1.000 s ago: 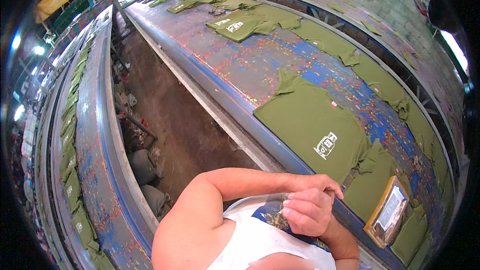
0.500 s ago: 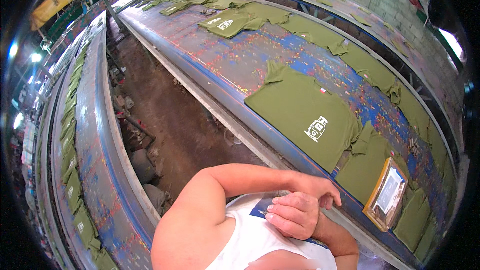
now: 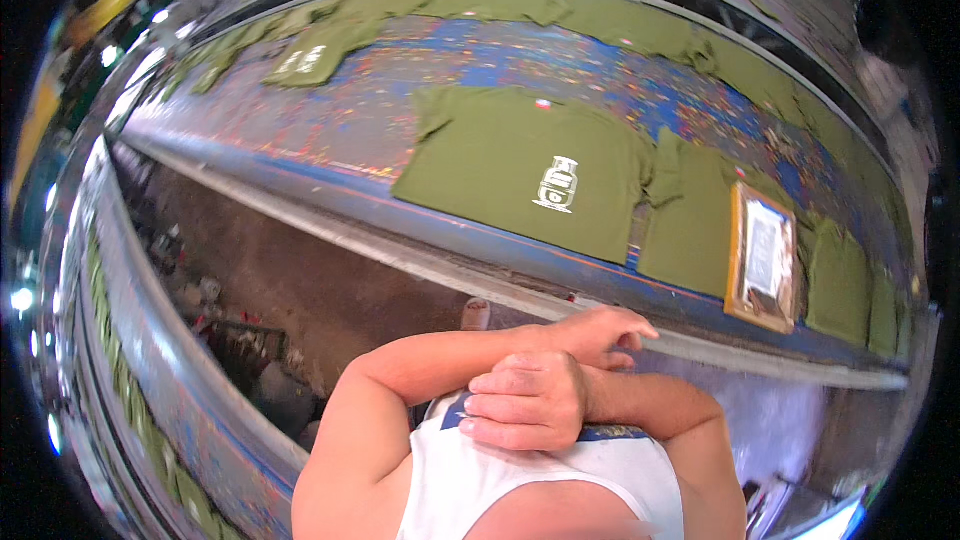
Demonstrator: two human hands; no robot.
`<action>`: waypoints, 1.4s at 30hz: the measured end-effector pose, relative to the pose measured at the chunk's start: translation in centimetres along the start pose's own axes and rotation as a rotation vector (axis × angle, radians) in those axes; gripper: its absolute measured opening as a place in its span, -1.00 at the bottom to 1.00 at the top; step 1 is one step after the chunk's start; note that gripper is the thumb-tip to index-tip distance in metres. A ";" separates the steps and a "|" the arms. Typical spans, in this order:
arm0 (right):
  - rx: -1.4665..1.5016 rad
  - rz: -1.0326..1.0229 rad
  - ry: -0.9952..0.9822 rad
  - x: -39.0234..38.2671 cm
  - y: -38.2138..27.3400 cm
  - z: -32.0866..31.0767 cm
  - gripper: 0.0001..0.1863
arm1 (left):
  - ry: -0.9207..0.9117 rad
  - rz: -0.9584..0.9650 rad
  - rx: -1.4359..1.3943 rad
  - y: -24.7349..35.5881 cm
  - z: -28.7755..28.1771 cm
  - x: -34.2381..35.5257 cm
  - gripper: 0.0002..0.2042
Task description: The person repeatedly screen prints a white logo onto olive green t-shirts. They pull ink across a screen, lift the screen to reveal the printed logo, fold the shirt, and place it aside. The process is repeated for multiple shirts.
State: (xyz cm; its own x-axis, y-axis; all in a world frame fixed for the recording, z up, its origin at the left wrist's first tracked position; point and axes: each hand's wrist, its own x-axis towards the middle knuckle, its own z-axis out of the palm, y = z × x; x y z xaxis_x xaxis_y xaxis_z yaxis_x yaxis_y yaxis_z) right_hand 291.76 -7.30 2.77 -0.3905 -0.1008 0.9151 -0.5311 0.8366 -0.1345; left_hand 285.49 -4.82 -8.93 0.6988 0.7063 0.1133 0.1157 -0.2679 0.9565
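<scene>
My forearms are crossed in front of my white sleeveless shirt [image 3: 590, 480]. My left hand [image 3: 600, 335] extends past my right wrist, its fingers loosely bent and apart, holding nothing visible. Against my chest rests my right hand [image 3: 525, 400], its fingers bent and pressed together; whatever is under them is hidden. Just beyond my arms, a green T-shirt [image 3: 480, 155] with a white print lies flat on the long table [image 3: 380, 135]. To its right a wood-framed printing screen [image 3: 763, 258] rests over another green T-shirt [image 3: 685, 230]. Neither hand touches these.
Several green shirts [image 3: 640, 35] line the table's far side. A paint-flecked second table [image 3: 170, 340] with more shirts runs along the left. Between the tables lies a brown floor aisle [image 3: 330, 290] with clutter. A pale rail [image 3: 440, 265] edges the nearer side of the long table.
My view has turned to the right, so the table and shirts appear further left and higher. My arms stay crossed, and the screen stays on the shirt.
</scene>
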 end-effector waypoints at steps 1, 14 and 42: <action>-0.025 -0.002 0.004 -0.3 0.6 0.2 -0.65 | 0.056 0.077 0.024 -0.6 -0.7 -0.7 -0.36; -1.010 1.129 -0.442 -14.8 9.5 -4.3 -0.83 | 0.577 -0.150 0.503 -6.1 -22.7 -15.3 -0.67; -0.830 0.743 -0.458 -15.3 9.7 -9.0 -0.35 | 0.750 -0.020 0.627 -5.9 -29.1 -2.9 -0.51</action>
State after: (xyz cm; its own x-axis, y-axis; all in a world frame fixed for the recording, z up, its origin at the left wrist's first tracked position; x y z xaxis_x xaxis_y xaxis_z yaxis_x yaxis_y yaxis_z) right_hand 299.37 7.21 -9.15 -0.7160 0.5114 0.4752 0.5166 0.8460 -0.1320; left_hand 262.22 13.78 -7.05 0.0873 0.8900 0.4476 0.6285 -0.3978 0.6684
